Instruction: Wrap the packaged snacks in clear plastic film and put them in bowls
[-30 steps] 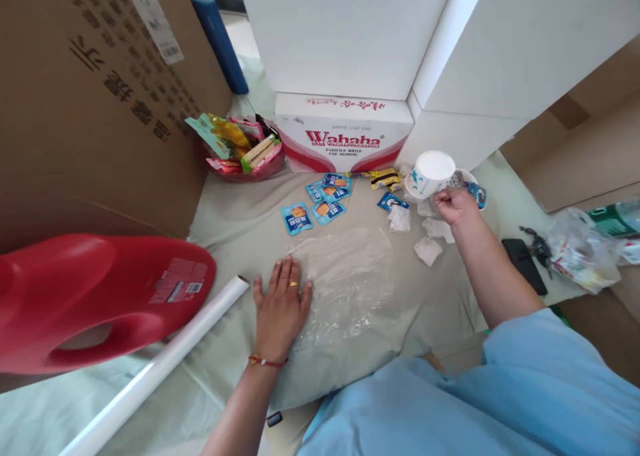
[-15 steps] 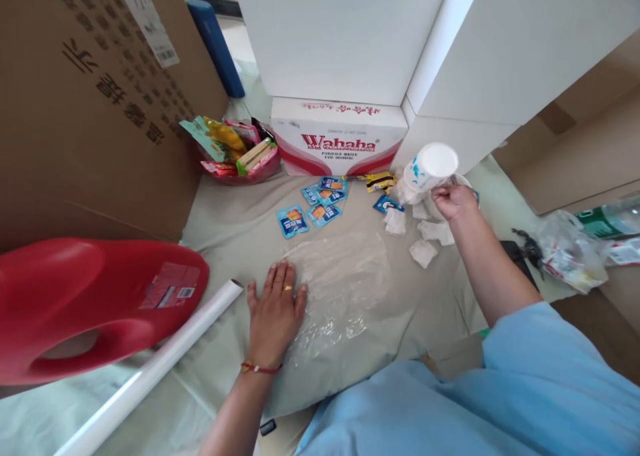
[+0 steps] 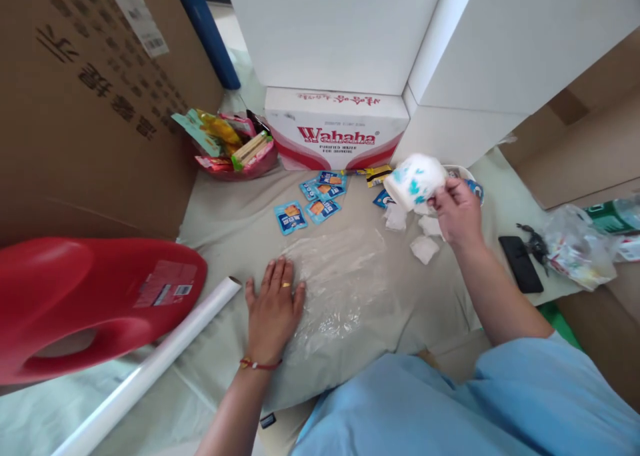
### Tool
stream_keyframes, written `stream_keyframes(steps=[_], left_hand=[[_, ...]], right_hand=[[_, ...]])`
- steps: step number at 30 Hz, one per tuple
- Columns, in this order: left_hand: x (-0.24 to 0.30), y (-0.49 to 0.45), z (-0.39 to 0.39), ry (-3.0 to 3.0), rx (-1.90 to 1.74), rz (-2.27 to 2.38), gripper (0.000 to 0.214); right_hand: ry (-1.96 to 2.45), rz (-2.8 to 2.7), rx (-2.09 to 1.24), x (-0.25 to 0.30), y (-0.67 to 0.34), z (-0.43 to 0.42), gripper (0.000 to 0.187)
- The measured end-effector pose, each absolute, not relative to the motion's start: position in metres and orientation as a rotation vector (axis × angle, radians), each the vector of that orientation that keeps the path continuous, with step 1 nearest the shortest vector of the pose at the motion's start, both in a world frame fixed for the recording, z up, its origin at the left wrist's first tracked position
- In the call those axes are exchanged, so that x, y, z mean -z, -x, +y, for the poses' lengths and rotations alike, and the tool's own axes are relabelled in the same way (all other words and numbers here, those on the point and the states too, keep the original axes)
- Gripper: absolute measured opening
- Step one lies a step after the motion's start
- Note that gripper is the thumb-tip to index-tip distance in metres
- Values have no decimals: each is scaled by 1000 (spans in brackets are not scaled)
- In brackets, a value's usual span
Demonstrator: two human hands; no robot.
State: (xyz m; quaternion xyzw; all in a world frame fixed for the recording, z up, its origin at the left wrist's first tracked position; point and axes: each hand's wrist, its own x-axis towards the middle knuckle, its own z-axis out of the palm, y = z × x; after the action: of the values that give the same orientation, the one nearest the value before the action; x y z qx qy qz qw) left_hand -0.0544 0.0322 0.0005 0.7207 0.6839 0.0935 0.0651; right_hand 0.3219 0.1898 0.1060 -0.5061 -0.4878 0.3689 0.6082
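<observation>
My left hand (image 3: 274, 306) lies flat with fingers spread on the cloth, its thumb side at the edge of a clear plastic sheet (image 3: 345, 276). In my right hand (image 3: 457, 213) is a white paper cup (image 3: 416, 181) with blue-green print, tilted onto its side with the mouth toward the lower left. Below the cup lie several crumpled white tissue pieces (image 3: 425, 248). Behind my right hand a white bowl (image 3: 465, 173) shows in part. Several blue snack packets (image 3: 291, 217) lie beyond the plastic sheet, and a yellow packet (image 3: 379, 175) lies left of the cup.
A red jug (image 3: 115, 276) and a white roll (image 3: 150, 369) lie at left. A red basket of snacks (image 3: 250, 171) stands by a cardboard box (image 3: 115, 143). The Wahaha carton (image 3: 337, 133) is at the back. A black phone (image 3: 520, 264) and plastic bag (image 3: 575, 246) are at right.
My right hand has turned the cup from upright-leaning onto its side and moved it slightly lower. The phone has come into fuller view. My left hand stays in place.
</observation>
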Motion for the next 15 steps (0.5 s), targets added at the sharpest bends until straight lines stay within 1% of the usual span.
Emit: stream_keyframes(steps=[3,4,6,9,12,15], left_hand=[[-2,54,33,-2167,-277,2061,60],[-3,53,33,-2165,-278,2062,60],[-4,52,33,-2160,-280,2067,59],[-4,52,33,-2153,-277,2068,59],[-4,52,32,-2157,-278,2071,59],[-2,54,32,-2164,-300,2077,59]], right_hand=[[1302,-1698,-657,-104,-311,158,9],[1319,-1825,-625,-101,-309,151,7],[1339,-1898,-593,-93,-308,146,9],[1380,-1610,-670,-85,-311,159,12],[1318,-1017,-910,-89,-319,193,8],[1193,-517,-1140,-102,-337,231,22]])
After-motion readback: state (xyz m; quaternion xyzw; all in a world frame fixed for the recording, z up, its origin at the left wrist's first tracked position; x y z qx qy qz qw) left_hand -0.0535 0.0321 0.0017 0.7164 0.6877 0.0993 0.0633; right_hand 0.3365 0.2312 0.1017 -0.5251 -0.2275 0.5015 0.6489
